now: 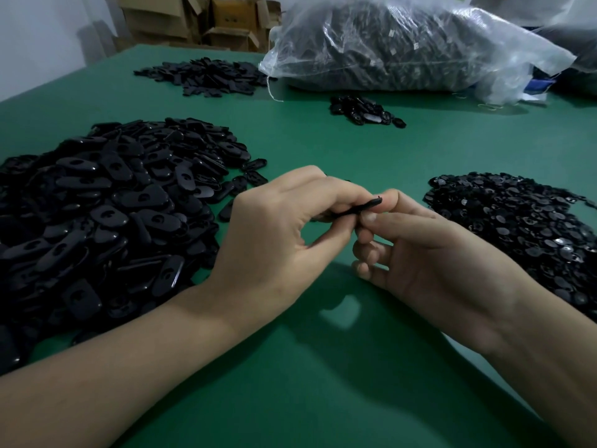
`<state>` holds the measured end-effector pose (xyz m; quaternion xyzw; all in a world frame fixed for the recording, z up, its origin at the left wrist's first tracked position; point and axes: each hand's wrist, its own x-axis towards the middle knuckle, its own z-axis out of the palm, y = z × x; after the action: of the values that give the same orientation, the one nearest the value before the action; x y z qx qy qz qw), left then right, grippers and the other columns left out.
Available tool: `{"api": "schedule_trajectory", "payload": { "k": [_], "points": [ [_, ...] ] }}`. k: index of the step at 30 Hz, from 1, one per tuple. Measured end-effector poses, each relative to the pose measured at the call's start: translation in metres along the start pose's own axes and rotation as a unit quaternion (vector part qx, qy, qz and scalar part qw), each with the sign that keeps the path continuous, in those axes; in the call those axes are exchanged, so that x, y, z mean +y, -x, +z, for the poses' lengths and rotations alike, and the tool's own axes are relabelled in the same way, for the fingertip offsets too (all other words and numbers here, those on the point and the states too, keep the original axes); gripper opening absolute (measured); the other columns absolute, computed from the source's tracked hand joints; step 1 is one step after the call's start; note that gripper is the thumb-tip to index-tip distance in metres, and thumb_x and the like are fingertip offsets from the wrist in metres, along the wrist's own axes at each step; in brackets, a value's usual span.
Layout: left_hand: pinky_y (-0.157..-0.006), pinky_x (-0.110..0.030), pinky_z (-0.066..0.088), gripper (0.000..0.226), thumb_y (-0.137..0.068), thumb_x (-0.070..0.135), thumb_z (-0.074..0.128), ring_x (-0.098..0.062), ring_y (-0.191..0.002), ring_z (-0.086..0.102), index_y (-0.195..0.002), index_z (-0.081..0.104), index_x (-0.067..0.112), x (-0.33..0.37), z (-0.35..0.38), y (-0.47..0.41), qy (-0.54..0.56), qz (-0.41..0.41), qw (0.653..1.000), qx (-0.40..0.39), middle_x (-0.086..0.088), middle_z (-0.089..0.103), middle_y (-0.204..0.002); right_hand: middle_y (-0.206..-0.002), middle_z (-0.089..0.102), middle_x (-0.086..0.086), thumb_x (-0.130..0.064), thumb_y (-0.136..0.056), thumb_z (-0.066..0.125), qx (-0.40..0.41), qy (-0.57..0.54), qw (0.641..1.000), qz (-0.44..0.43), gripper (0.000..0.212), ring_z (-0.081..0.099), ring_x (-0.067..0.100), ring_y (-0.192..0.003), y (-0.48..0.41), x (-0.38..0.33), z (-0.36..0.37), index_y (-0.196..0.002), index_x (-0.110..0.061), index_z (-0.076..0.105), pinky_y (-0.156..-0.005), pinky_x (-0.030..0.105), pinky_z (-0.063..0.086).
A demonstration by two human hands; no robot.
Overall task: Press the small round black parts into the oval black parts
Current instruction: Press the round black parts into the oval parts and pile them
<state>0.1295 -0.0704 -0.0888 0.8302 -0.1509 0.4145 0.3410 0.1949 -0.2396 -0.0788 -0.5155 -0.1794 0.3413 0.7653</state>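
- Oval black part [355,207]: held above the near centre of the green table [323,383], seen edge-on. Thin, flat, matt plastic, with a small nub at its right tip.
- Left hand [277,227]: fingers and thumb curled, pinching the part's left end.
- Right hand [433,253]: thumb and forefinger closed on the part's right end, lower fingers loosely curled.
- Round insert: not distinguishable between the fingertips, so impossible to tell whether seated.
- Risk, as judged: uneven thumb pressure tilting the insert and leaving it half-seated.
- Risk, as judged: smooth plastic slipping from so narrow a pinch and dropping among loose stock of the same colour.
- Heap of oval parts [97,221], left: rounded satin slabs, each with a circular recess, piled loosely.
- Heap of small round parts [523,234], right: glossy little discs, densely spread.
- Small pile [365,109], far centre: mixed shiny black pieces.
- Clear plastic sack [387,43], far right: crinkled film over dark contents.
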Motion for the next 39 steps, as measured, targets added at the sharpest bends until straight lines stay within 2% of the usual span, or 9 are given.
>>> {"api": "schedule_trajectory", "payload": {
  "k": [9,15,19,22,26,29,33,36,39],
  "points": [
    [-0.078,-0.021,0.060,0.019,-0.085,0.002,0.078,-0.005,-0.081,0.074,-0.098,0.080,0.016,-0.002,0.001,-0.004,0.063,-0.103,0.992,-0.022,0.006,0.076,-0.087,-0.078,0.066,0.009,-0.017,-0.077,0.072,0.037,0.126,0.987,-0.093,0.018,0.056,0.018,-0.062,0.003,-0.001,0.003,-0.089,-0.015,0.058,-0.062,0.024,0.051],
    [-0.078,-0.019,0.060,0.025,-0.086,0.002,0.078,-0.003,-0.079,0.075,-0.095,0.077,0.025,-0.003,0.003,-0.003,0.117,-0.177,0.976,-0.052,0.009,0.078,-0.082,-0.078,0.067,0.012,-0.019,-0.081,0.073,0.058,0.149,0.983,-0.093,0.017,0.058,0.021,-0.060,0.003,0.002,0.002,-0.088,-0.013,0.059,-0.060,0.026,0.052],
    [-0.079,-0.022,0.061,0.026,-0.086,0.007,0.081,-0.005,-0.080,0.076,-0.106,0.078,0.023,-0.009,0.004,-0.003,0.150,-0.249,0.954,-0.078,0.008,0.077,-0.085,-0.075,0.069,0.011,-0.019,-0.095,0.068,0.117,0.236,0.958,-0.116,0.013,0.061,0.023,-0.056,0.000,0.002,-0.001,-0.089,-0.008,0.063,-0.057,0.029,0.053],
    [-0.078,-0.024,0.060,0.037,-0.081,0.014,0.085,-0.004,-0.080,0.074,-0.113,0.074,0.029,-0.007,0.004,-0.003,0.085,-0.214,0.970,-0.084,0.009,0.074,-0.086,-0.073,0.069,0.010,-0.015,-0.096,0.066,0.141,0.191,0.966,-0.105,0.013,0.059,0.018,-0.054,-0.001,0.001,-0.004,-0.086,-0.007,0.064,-0.057,0.025,0.053],
    [-0.077,-0.029,0.060,0.034,-0.079,0.015,0.087,-0.005,-0.080,0.072,-0.110,0.076,0.023,-0.003,0.003,-0.005,0.021,-0.164,0.981,-0.100,0.012,0.074,-0.089,-0.075,0.070,0.010,-0.017,-0.096,0.066,0.139,0.143,0.977,-0.078,0.014,0.059,0.016,-0.054,-0.002,0.002,-0.004,-0.086,-0.007,0.064,-0.056,0.023,0.053],
    [-0.079,-0.025,0.059,0.033,-0.080,0.018,0.088,-0.004,-0.082,0.072,-0.111,0.078,0.022,-0.007,-0.002,-0.011,-0.009,-0.168,0.981,-0.097,0.013,0.076,-0.092,-0.074,0.070,0.008,-0.017,-0.098,0.064,0.151,0.165,0.971,-0.086,0.010,0.059,0.017,-0.052,-0.003,0.003,-0.004,-0.093,-0.008,0.065,-0.055,0.025,0.052],
    [-0.076,-0.012,0.055,0.028,-0.079,0.030,0.089,0.003,-0.077,0.070,-0.105,0.079,0.024,-0.023,-0.009,-0.030,-0.066,-0.195,0.972,-0.112,0.016,0.075,-0.085,-0.071,0.071,0.004,-0.016,-0.098,0.065,0.154,0.248,0.949,-0.117,0.003,0.059,0.017,-0.053,-0.004,0.006,-0.007,-0.096,-0.014,0.065,-0.051,0.024,0.048],
    [-0.079,-0.023,0.059,0.023,-0.078,0.035,0.088,0.002,-0.073,0.069,-0.098,0.079,0.026,-0.040,-0.006,-0.049,-0.119,-0.204,0.963,-0.130,0.015,0.074,-0.081,-0.075,0.073,0.004,-0.018,-0.098,0.066,0.145,0.296,0.937,-0.119,0.001,0.062,0.018,-0.054,-0.006,0.008,-0.010,-0.098,-0.019,0.065,-0.052,0.026,0.048],
    [-0.084,-0.035,0.060,0.023,-0.079,0.043,0.086,-0.006,-0.080,0.072,-0.095,0.078,0.029,-0.054,0.003,-0.062,-0.171,-0.208,0.950,-0.156,0.013,0.075,-0.081,-0.076,0.074,0.004,-0.021,-0.097,0.066,0.140,0.313,0.932,-0.119,0.005,0.064,0.019,-0.056,-0.007,0.009,-0.013,-0.100,-0.022,0.064,-0.055,0.030,0.049]
  ]
}}
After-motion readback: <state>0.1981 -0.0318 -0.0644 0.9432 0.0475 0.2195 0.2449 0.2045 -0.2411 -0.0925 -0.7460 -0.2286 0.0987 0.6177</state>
